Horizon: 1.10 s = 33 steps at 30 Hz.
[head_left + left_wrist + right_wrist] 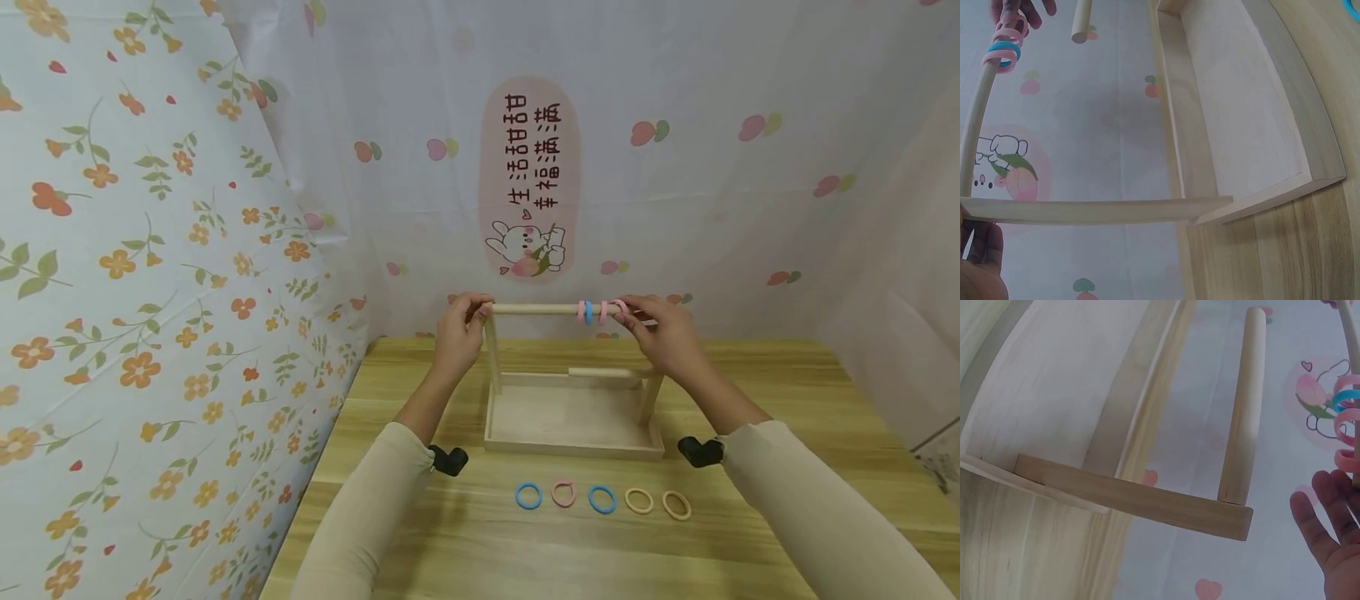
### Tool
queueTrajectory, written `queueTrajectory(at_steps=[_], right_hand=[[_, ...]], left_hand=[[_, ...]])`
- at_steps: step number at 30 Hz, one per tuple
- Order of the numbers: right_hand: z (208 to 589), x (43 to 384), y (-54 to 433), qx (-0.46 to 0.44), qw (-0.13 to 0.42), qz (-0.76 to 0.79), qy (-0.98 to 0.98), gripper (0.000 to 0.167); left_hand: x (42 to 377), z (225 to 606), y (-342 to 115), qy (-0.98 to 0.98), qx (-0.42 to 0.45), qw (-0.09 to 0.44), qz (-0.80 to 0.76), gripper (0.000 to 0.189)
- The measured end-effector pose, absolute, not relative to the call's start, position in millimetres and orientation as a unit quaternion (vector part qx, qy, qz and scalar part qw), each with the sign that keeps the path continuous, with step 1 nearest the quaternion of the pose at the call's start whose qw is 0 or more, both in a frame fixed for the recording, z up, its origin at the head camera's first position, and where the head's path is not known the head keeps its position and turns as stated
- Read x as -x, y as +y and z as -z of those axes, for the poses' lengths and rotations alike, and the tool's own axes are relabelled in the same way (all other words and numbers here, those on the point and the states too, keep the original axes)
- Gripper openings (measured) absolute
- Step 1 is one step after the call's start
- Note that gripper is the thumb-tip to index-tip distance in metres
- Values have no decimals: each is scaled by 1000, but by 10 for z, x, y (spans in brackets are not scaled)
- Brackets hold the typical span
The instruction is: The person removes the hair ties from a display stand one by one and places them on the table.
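Observation:
A wooden rack [490,354] has a long upper rod [532,309] running right from its left post. My left hand [459,333] grips the rack where post and rod meet; part of that grip is out of frame in the left wrist view. Near the rod's free right end, my right hand [667,335] pinches a pink ring [620,307], its thumb hidden in the right wrist view. Farther left on the rod hang a pink ring [603,313], a blue ring [588,312] and another pink ring [581,312].
A shorter, lower rod [603,372] extends left from the right post [650,400]. Both posts rise from a shallow wooden tray [573,451]. In front lie a pink ring [553,493], blue rings [517,497] and beige rings [665,505] on the table [570,558]. Patterned cloth [420,217] hangs behind.

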State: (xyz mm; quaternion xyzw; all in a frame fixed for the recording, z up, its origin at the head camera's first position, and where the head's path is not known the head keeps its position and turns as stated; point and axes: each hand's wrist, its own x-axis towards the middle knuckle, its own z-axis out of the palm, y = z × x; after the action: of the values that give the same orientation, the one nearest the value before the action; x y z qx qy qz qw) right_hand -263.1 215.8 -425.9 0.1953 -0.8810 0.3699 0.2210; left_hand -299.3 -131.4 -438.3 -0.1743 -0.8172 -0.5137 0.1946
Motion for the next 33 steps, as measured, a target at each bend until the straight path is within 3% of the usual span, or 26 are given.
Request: queueTrajectory(at_steps=[7, 25, 33], right_hand=[[4268, 2583, 2180, -176, 281, -373, -867, 29], [4385, 2485, 2408, -112, 334, -401, -846, 18], [4472, 2305, 2558, -116, 355, -369, -851, 14]], left_hand=[[2985, 4373, -1310, -821, 174, 196, 507, 30], [3002, 4379, -1331, -819, 173, 200, 509, 32], [2996, 4347, -1311, -835, 185, 245, 456, 27]])
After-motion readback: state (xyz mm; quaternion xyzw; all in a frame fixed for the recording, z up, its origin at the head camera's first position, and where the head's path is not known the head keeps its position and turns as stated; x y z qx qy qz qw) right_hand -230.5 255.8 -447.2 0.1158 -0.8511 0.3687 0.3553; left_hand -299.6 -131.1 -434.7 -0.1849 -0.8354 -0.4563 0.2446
